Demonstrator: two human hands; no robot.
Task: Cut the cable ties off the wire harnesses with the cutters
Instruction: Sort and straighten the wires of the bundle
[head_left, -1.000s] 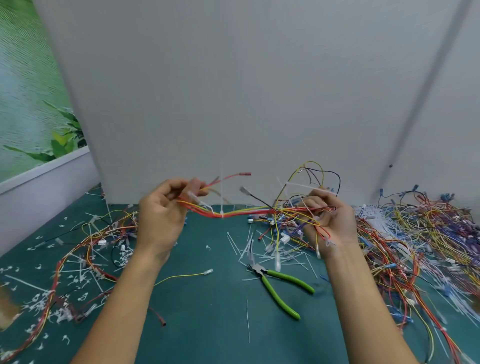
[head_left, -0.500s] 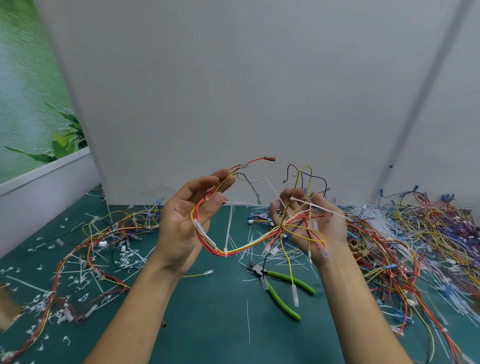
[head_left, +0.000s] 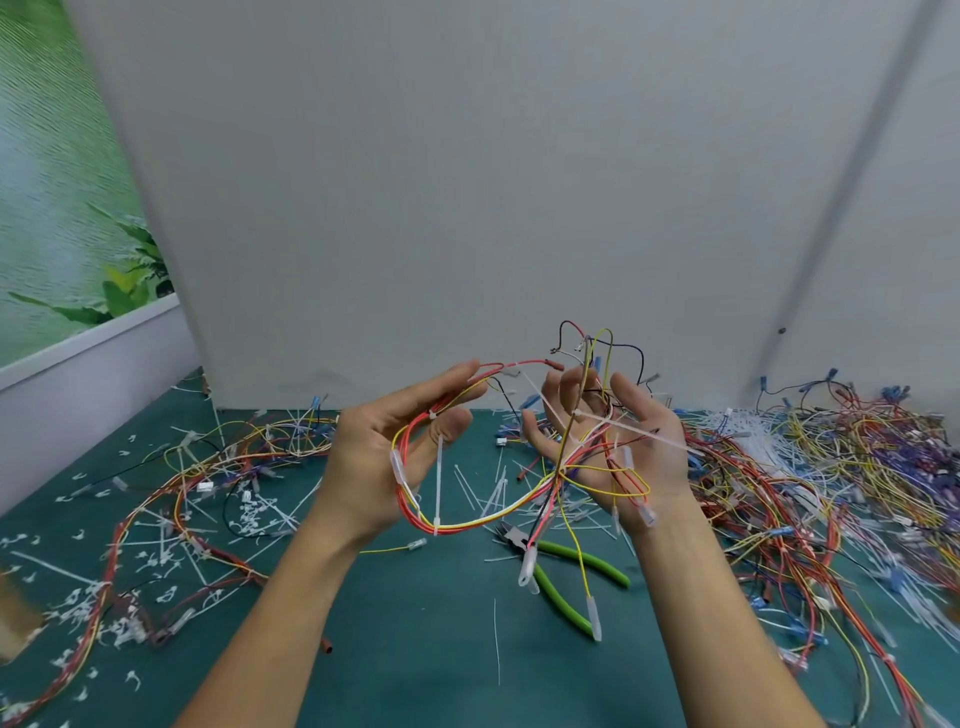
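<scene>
I hold a red, yellow and white wire harness (head_left: 483, 519) up between both hands, and it sags in a loop. My left hand (head_left: 384, 462) pinches one end between thumb and fingers beside a small white cable tie (head_left: 432, 414). A second cable tie (head_left: 438, 488) stands up from the bottom of the loop. My right hand (head_left: 623, 457) is palm up with its fingers spread, and the tangled other end lies across it with a long white tie (head_left: 639, 434). The green-handled cutters (head_left: 576, 564) lie on the green table below my right hand, held by neither hand.
A pile of wire harnesses (head_left: 841, 467) covers the table's right side. More harnesses (head_left: 208, 467) and cut white tie scraps (head_left: 130, 592) are spread on the left. A grey wall (head_left: 467, 208) stands close behind. Loose tie strips (head_left: 496, 499) lie by the cutters.
Both hands have come closer together and turned palms up. The harness, stretched straight a second ago, now hangs in a loop. My right hand has loosened from a grip into a flat palm.
</scene>
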